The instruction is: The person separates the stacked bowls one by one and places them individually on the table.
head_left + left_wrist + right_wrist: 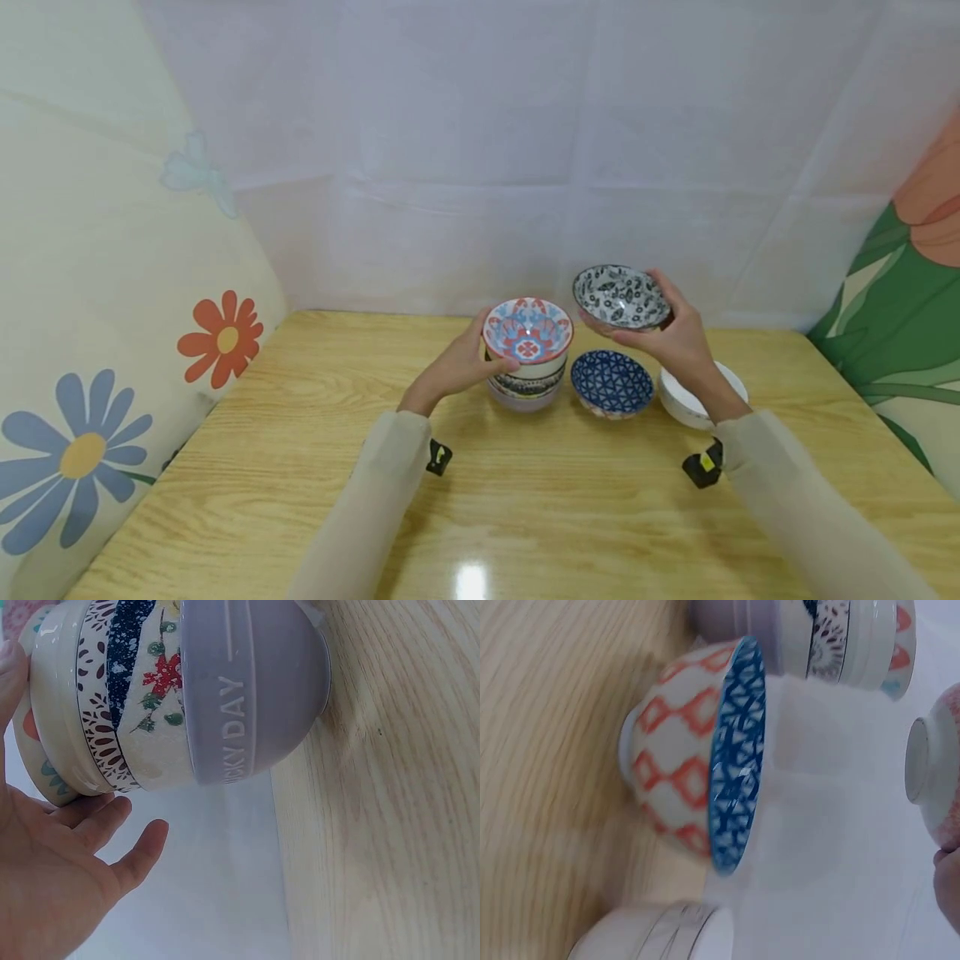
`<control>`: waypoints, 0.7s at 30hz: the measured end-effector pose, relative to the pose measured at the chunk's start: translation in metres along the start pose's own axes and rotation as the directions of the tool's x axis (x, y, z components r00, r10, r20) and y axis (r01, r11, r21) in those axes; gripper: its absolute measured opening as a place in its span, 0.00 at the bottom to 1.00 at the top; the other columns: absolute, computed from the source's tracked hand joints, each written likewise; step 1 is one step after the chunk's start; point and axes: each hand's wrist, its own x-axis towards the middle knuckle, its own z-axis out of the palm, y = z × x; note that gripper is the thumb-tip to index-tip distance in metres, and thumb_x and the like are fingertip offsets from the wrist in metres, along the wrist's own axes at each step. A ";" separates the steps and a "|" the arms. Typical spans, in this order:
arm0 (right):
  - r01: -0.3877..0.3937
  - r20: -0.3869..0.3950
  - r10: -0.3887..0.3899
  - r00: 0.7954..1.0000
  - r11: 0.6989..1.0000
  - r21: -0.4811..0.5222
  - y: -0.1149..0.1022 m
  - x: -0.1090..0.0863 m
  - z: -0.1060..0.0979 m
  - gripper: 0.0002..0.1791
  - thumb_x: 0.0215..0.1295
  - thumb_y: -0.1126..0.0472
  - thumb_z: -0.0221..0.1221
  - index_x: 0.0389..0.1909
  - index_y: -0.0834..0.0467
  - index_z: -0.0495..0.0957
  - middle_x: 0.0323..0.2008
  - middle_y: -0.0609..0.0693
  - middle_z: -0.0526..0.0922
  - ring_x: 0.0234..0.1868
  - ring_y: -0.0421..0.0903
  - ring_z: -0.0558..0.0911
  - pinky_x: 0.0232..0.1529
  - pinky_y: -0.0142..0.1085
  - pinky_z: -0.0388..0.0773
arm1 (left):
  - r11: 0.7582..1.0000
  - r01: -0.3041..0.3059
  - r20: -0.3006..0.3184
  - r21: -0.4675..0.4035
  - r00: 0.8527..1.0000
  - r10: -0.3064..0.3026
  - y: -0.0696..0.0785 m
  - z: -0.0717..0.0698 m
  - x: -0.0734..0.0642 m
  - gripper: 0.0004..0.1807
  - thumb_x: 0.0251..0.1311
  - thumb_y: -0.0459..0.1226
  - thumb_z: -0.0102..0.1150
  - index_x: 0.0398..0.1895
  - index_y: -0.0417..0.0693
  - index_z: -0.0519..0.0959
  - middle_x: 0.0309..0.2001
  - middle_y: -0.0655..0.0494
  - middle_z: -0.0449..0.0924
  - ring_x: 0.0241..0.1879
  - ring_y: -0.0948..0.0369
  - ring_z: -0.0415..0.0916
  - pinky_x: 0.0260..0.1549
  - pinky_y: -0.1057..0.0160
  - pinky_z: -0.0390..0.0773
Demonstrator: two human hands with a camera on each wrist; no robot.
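A bowl with a red, blue and white inside [528,321] tops a stack of several bowls. My left hand [459,365] grips this top bowl from the left, thumb on its near side. Lowest in the stack is a lavender bowl [255,690] with raised lettering, standing on the table. To the right, my right hand [684,340] holds up a bowl with a black-and-white leaf pattern inside [621,297], tilted, fingers and thumb at its right side. In the right wrist view that bowl's reddish outside [941,780] and foot show, with only part of the hand visible.
A bowl with a blue triangle pattern inside [611,383] stands right of the stack. Further right, a white bowl [681,407] is partly covered by the right forearm. The wooden table [555,500] meets a pale cloth backdrop [465,167] behind.
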 end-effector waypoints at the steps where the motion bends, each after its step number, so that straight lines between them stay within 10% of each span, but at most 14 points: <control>1: -0.002 -0.005 0.002 1.000 1.000 0.004 0.002 -0.001 -0.002 0.52 0.52 0.67 0.69 0.74 0.54 0.50 0.69 0.61 0.59 0.63 0.58 0.67 0.47 0.16 0.72 | 1.000 0.001 -0.001 0.000 1.000 -0.001 0.000 0.000 0.000 0.55 0.54 0.50 0.67 0.76 0.55 0.41 0.73 0.46 0.54 0.72 0.48 0.52 0.69 0.43 0.54; 21: -0.080 -0.127 0.055 0.990 0.977 -0.198 0.033 -0.036 -0.052 0.51 0.55 0.63 0.68 0.75 0.56 0.49 0.69 0.65 0.59 0.62 0.58 0.66 0.44 0.10 0.66 | 1.000 0.012 0.001 -0.011 1.000 -0.012 -0.002 0.001 0.001 0.55 0.53 0.51 0.67 0.76 0.55 0.40 0.73 0.46 0.54 0.72 0.48 0.52 0.69 0.43 0.54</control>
